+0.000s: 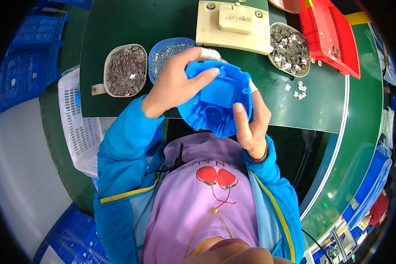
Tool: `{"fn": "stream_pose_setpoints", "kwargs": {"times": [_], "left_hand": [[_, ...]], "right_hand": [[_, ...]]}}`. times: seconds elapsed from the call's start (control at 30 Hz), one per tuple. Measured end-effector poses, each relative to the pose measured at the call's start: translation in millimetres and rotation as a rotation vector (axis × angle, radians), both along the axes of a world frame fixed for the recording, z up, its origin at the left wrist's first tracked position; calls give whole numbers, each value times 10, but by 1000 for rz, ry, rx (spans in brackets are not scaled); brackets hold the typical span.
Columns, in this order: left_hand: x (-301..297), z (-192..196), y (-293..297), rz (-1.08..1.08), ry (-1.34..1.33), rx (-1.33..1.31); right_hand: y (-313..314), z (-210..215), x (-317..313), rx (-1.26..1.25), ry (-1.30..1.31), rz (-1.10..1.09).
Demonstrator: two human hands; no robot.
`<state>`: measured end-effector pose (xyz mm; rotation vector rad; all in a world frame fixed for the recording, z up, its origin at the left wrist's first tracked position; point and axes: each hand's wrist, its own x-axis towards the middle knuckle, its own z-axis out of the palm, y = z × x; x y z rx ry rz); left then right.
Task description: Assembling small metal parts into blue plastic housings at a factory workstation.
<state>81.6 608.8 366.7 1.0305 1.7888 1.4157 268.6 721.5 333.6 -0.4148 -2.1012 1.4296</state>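
A round blue plastic housing (218, 94) is held up over the near edge of the green table, its hollow inside with ribs and posts facing me. My left hand (178, 79) grips its left rim, thumb over the top edge. On the opposite side my right hand (254, 121) holds the rim, thumb toward the front. White coverings wrap some fingertips on both hands. Just beyond the housing lies a cream fixture block (233, 37) with a raised middle. The housing's outer side is hidden from me.
On the left stand a tray of small brownish metal parts (126, 72) and a blue bowl of small silvery parts (168, 53). To the right are a bowl of dark and white pieces (289, 49), loose white bits (300, 90) and a red bin (332, 37). A white crate (77, 119) sits left of the table.
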Motion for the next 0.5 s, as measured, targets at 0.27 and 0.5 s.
{"fn": "stream_pose_setpoints", "kwargs": {"times": [0.27, 0.5], "left_hand": [[-292, 307, 263, 217, -256, 119], [-697, 207, 721, 261, -264, 94]], "right_hand": [[615, 411, -494, -27, 20, -250], [1125, 444, -1032, 157, -121, -290]]}}
